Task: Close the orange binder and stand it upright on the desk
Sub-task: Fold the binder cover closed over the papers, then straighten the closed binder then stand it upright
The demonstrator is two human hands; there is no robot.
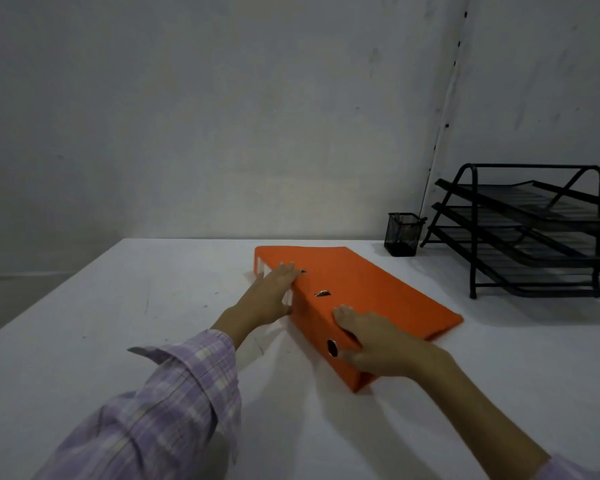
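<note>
The orange binder [371, 289] lies flat and closed on the white desk [118, 323], its spine turned toward me with a round finger hole near the close end. My left hand [269, 294] rests with flat fingers on the binder's left edge, thumb down along its side. At the near end of the spine my right hand [371, 344] grips the binder, fingers on the top cover and thumb beside the finger hole.
A black mesh pen cup [404, 234] stands behind the binder near the wall. A black three-tier wire letter tray [534, 230] fills the back right corner of the desk. The desk's left edge runs diagonally at the left.
</note>
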